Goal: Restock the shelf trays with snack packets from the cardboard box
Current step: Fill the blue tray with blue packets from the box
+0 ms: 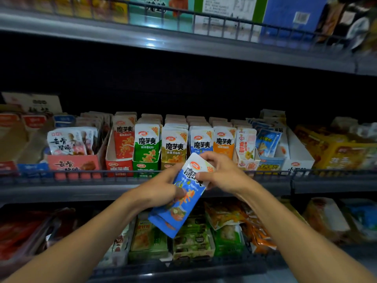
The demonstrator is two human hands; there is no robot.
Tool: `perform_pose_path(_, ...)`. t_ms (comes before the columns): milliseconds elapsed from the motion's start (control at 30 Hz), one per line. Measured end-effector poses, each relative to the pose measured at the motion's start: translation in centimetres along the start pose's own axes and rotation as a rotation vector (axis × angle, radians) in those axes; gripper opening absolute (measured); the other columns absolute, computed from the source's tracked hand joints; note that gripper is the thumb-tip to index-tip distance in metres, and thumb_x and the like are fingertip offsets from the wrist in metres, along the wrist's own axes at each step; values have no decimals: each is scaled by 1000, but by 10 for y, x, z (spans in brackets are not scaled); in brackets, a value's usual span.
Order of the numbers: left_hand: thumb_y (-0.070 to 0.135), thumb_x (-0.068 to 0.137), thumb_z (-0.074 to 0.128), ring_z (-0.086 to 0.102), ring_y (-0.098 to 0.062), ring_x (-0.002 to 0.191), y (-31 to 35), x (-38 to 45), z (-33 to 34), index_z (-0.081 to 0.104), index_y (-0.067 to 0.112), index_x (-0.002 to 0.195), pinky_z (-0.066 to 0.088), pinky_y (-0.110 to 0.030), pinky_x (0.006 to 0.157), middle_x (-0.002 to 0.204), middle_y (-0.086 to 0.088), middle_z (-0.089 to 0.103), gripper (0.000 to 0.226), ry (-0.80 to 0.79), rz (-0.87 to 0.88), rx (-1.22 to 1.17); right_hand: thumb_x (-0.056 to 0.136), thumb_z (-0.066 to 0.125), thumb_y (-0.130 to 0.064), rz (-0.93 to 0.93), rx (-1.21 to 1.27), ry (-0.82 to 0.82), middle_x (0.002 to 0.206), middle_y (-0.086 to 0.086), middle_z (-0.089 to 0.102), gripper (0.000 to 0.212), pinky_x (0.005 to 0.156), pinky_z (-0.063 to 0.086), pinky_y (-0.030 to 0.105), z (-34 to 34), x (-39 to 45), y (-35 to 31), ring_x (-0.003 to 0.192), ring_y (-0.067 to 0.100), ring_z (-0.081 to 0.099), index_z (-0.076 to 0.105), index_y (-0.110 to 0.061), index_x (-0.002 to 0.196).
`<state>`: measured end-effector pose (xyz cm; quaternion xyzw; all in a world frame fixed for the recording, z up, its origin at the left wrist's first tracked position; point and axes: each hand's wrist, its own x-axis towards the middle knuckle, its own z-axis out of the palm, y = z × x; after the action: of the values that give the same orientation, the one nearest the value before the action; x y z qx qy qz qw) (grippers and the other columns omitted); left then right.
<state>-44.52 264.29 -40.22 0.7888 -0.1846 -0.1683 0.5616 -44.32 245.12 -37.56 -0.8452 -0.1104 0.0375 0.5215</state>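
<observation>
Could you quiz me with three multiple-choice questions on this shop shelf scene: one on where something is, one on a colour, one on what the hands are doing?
1. Where is the matching blue tray of packets on the middle shelf?
A. Between the olive-brown tray and the orange tray
B. At the far left end
C. On the top shelf

2. What is the main colour of the packets in the hands?
A. Red
B. Blue
C. Green

3. What are the hands doing?
A. Both hang free
B. Only the right hand holds the packets
C. Both hold the packets

Answers: 1 A, the blue-fronted packets stand right of the olive-brown tray and left of the orange tray. 2 B, the packets are blue below a white top. 3 C, the left hand grips the lower part and the right hand pinches the top.
</observation>
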Motion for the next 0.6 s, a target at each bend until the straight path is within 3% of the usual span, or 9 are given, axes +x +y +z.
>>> perform_pose_path(67, -6, 93, 55, 68, -29, 105, 8, -5, 3, 38, 36, 140, 53, -51, 88, 118, -2, 70, 65, -10, 16, 0, 81, 76, 0, 35, 65, 5, 104, 12, 69, 29, 60, 59, 36, -4, -4, -5, 84, 22, 71, 60, -13, 102)
perform_pose_path(133, -5, 93, 56, 68, -26, 104, 15, -9, 5, 38, 36, 138, 54, -49, 88, 119, -2, 68, 63, 1, 30, -7, 79, 77, 1, 44, 94, -3, 101, 12, 70, 29, 65, 60, 39, -8, -9, -10, 84, 22, 70, 61, -13, 99)
perform_pose_path(233, 12, 96, 61, 71, -17, 95, 20, -12, 8, 45, 27, 131, 59, -39, 83, 114, -1, 69, 42, 54, 52, 6, 81, 75, 1, 25, 104, 72, 99, 7, 72, 25, 77, 60, 45, -15, -15, -16, 91, 23, 71, 63, -15, 97)
perform_pose_path(300, 27, 96, 60, 72, -16, 84, 20, -16, 10, 55, 20, 116, 59, -34, 74, 100, -2, 73, 21, 84, 56, 65, 83, 73, -1, 5, 120, 154, 95, 5, 72, 21, 71, 60, 39, -22, -19, -20, 85, 19, 71, 63, -13, 98)
perform_pose_path(367, 32, 98, 56, 72, -27, 78, 18, -17, 12, 56, 18, 107, 57, -31, 60, 92, -11, 74, 17, 87, 46, 172, 83, 73, -1, -10, 132, 214, 93, 5, 71, 22, 61, 59, 34, -30, -22, -22, 77, 14, 70, 63, -12, 100)
perform_pose_path(467, 29, 100, 53, 71, -29, 72, 19, -12, 15, 51, 14, 116, 55, -28, 50, 96, -13, 72, 22, 29, 70, 265, 81, 75, 1, 22, 102, 172, 87, 3, 70, 27, 47, 50, 20, -37, -26, -23, 62, 3, 68, 63, -11, 102)
perform_pose_path(600, 24, 99, 56, 70, -16, 70, 27, 0, 21, 50, 20, 111, 55, -27, 53, 94, -4, 69, 14, -29, 99, 260, 78, 78, 1, 68, 47, 77, 90, 6, 74, 26, 56, 55, 23, -49, -27, -20, 74, 12, 72, 64, -9, 98)
